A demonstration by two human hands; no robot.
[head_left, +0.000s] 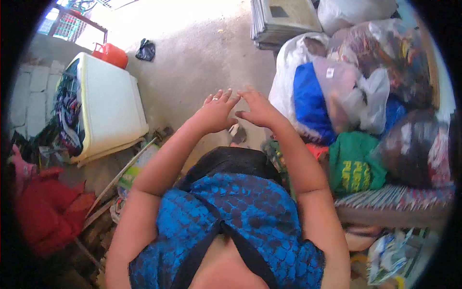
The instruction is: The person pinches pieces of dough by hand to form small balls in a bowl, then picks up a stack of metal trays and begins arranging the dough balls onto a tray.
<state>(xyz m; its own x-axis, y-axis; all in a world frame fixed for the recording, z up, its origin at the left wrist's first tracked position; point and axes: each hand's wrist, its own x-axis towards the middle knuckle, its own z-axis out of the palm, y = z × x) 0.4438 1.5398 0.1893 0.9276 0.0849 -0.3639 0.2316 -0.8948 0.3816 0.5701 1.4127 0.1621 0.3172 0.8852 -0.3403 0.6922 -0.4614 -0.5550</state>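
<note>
My left hand (pixel 220 111) and my right hand (pixel 257 108) are held out in front of me over the floor, palms down. Their fingers are stretched out, and the fingertips come together at about the middle of the view. A ring shows on a finger of my left hand. Neither hand holds anything. Below the hands in the view is my black lap garment (pixel 231 161), with a blue and black patterned top (pixel 231 197) nearer me. Part of a foot (pixel 236 134) shows beneath the hands.
To the left lies a white bin-like container (pixel 110 103) with cloth inside, beside a red canister (pixel 111 55) and red fabric (pixel 50 207). A black plastic bag (pixel 145 50) is on the floor. At right, stuffed bags and a green bag (pixel 353 161) crowd a woven bench (pixel 394 200). Stacked flat sheets (pixel 286 21) stand behind.
</note>
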